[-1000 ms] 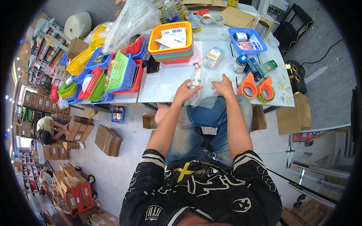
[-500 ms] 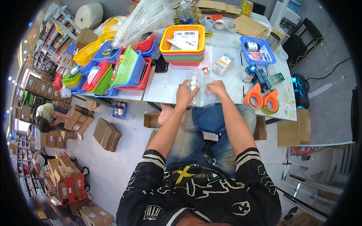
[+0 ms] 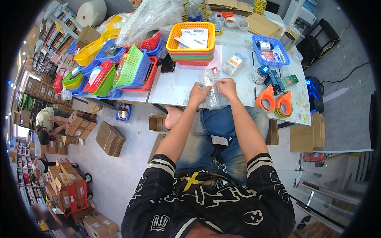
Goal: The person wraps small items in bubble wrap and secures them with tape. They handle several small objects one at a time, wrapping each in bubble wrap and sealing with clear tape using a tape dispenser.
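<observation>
A bubble-wrapped bundle [image 3: 214,99] lies at the table's front edge, with a small red-and-white piece showing at its top. My left hand [image 3: 199,93] is closed on its left side, thumb pressed over it. My right hand [image 3: 226,87] grips the wrap's right edge with curled fingers. What lies inside is hard to make out. Behind the bundle sit a wrapped white-and-yellow pack [image 3: 233,64] and a stack of baskets [image 3: 190,58] with white labels in it. To the right are a white-labelled jar [image 3: 259,77], dark blue boxes [image 3: 274,82], a green box [image 3: 290,80] and two orange tape dispensers [image 3: 266,104].
Colourful baskets [image 3: 131,77] with goods fill the left of the table [image 3: 162,89], beside a phone [image 3: 168,67]. A blue basket [image 3: 280,58] sits at right. Cardboard [image 3: 110,139] lies on the floor. Two co-workers [image 3: 44,119] [image 3: 38,166] are among boxes at the left.
The bubble wrap has gone from a loose sheet to a narrower bundle. My right hand has moved left onto it, and its raised finger has curled down.
</observation>
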The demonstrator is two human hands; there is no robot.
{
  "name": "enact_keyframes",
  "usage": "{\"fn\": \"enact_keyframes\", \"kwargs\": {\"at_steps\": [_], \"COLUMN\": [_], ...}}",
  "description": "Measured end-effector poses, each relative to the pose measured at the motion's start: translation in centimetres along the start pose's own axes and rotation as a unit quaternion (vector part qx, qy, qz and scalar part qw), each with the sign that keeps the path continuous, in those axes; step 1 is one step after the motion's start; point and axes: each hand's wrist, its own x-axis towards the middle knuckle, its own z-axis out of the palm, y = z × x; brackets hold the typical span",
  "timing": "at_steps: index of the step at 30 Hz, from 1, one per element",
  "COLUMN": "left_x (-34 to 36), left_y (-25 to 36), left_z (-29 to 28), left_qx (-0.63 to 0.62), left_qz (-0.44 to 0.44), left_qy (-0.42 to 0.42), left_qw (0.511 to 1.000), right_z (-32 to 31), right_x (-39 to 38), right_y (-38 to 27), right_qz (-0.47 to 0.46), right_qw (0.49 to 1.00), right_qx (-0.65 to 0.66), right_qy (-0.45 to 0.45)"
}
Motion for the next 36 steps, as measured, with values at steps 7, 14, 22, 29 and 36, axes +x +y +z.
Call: {"fn": "enact_keyframes", "kwargs": {"at_steps": [7,14,22,29,36], "left_x": [-1.4,-2.4,-1.2,-0.5,0.0], "left_y": [0.6,0.2,-2.6,3.0,-0.9], "left_z": [0.9,2.0,0.7,-1.5,-1.3], "left_qx": [-0.155,-0.256,-0.138,0.254,0.326], "left_qz": [-0.018,-0.061,0.089,0.463,0.394], "left_qy": [-0.012,-0.053,-0.073,-0.009,0.032], "left_qw": [0.988,0.963,0.984,0.849,0.859], "right_z": [-1.1,-1.6,-2.2,-2.5,-8.7], "right_x": [0.2,-3.3,-5.0,-4.6,-8.3], "right_y": [1.8,-1.9,-1.6,-1.2,-3.0], "right_qz": [-0.088,-0.189,-0.295,-0.344,-0.177], "right_qw": [0.995,0.959,0.860,0.877,0.889], "right_qx": [0.022,-0.206,-0.414,-0.336,-0.391], "right_qy": [-0.039,-0.036,0.041,-0.015,0.158]}}
